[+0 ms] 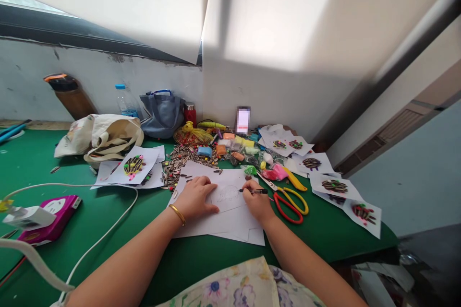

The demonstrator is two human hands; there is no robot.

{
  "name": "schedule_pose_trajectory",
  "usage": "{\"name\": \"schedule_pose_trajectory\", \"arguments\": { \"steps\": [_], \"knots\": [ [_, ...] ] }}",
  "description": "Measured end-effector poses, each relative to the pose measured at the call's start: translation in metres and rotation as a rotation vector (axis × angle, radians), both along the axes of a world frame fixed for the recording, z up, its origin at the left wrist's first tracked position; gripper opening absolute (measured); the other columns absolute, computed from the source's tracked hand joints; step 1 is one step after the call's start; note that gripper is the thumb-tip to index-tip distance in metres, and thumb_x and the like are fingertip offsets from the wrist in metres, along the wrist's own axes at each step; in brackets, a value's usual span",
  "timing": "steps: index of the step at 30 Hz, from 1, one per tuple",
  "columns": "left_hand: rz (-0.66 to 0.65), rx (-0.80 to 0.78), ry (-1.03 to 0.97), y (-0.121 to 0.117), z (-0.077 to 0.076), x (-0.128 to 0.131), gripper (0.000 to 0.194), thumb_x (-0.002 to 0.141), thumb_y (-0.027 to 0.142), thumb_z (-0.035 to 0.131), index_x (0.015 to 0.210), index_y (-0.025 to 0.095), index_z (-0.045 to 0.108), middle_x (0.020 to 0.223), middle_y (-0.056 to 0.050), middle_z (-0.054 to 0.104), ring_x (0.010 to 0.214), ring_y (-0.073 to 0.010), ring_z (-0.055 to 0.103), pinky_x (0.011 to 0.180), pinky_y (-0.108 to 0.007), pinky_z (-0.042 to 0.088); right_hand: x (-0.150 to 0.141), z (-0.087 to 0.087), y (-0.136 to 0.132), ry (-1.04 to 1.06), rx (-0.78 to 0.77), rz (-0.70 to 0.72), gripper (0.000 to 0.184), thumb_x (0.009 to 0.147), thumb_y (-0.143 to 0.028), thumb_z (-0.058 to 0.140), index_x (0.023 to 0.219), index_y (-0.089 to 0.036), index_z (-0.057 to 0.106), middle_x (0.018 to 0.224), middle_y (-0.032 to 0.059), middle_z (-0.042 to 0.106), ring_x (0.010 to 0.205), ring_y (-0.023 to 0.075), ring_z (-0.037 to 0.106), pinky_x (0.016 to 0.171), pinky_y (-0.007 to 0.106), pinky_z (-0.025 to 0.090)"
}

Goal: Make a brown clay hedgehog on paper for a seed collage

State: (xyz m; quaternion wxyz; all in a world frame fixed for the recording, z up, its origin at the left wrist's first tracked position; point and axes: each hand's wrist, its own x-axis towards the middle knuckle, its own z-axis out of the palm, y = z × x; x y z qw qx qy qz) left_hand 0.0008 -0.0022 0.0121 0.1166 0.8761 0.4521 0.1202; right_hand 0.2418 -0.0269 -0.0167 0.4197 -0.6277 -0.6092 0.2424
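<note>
My right hand (255, 200) is closed around a black pen (260, 191), its tip at the right side of a faint line drawing on white paper (230, 223). Flat on the left part of that paper lies my left hand (196, 196), fingers spread, with a gold bangle at the wrist. Several sheets overlap under both hands. A few loose sunflower seeds (218, 171) rest on the paper's upper edge. To the right of my right hand are scissors (288, 201) with one red and one yellow handle loop.
A heap of sunflower seeds (180, 165) and packets of coloured clay (230, 143) lie beyond the paper. Seed-decorated sheets (329, 183) spread rightwards. Bags (163, 115), a bottle (125, 100) and an upright phone (243, 120) stand along the wall. A white cable (111, 230) crosses the left side.
</note>
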Motion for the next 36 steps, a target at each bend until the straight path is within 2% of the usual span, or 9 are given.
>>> {"name": "schedule_pose_trajectory", "arguments": {
  "steps": [5,9,15,22,36],
  "knots": [
    [0.005,-0.008,0.003,-0.001,0.002,0.0,0.069,0.063,0.06,0.076,0.123,0.029,0.062,0.116,-0.008,0.057,0.11,-0.03,0.05,0.098,-0.041,0.039,0.0,0.002,-0.003,0.015,0.048,-0.001,0.012,0.076,-0.022,0.045,0.071,-0.023,0.055,0.065,-0.0015,0.057,0.063,0.0178,0.053,0.061,0.028,0.039],
    [0.007,-0.008,0.003,-0.001,0.002,0.001,0.069,0.062,0.059,0.077,0.123,0.029,0.062,0.116,-0.007,0.057,0.109,-0.0298,0.05,0.097,-0.04,0.039,-0.005,0.008,-0.013,-0.04,0.114,0.071,0.013,0.079,-0.022,0.046,0.075,-0.021,0.058,0.071,0.0009,0.061,0.071,0.0188,0.056,0.067,0.029,0.042],
    [0.007,-0.013,-0.001,-0.002,0.003,0.001,0.069,0.061,0.06,0.078,0.121,0.029,0.063,0.114,-0.007,0.057,0.108,-0.0297,0.05,0.097,-0.041,0.039,-0.016,0.012,-0.022,-0.022,0.056,0.189,0.013,0.081,-0.022,0.048,0.08,-0.021,0.061,0.076,0.0011,0.064,0.076,0.0187,0.059,0.071,0.029,0.044],
    [0.005,-0.012,0.001,-0.002,0.004,0.001,0.068,0.062,0.06,0.078,0.121,0.03,0.063,0.114,-0.007,0.057,0.109,-0.0297,0.05,0.097,-0.04,0.039,-0.017,0.01,-0.019,0.002,-0.005,0.2,0.014,0.082,-0.023,0.049,0.081,-0.022,0.063,0.075,0.0002,0.066,0.073,0.0179,0.06,0.068,0.028,0.045],
    [0.009,-0.021,-0.003,-0.001,0.002,0.001,0.071,0.061,0.06,0.078,0.123,0.03,0.062,0.116,-0.008,0.056,0.11,-0.0303,0.05,0.099,-0.041,0.038,-0.018,0.013,-0.019,-0.023,-0.01,0.208,0.014,0.08,-0.023,0.049,0.079,-0.022,0.063,0.076,0.0003,0.066,0.074,0.018,0.061,0.07,0.028,0.046]
  ]
}}
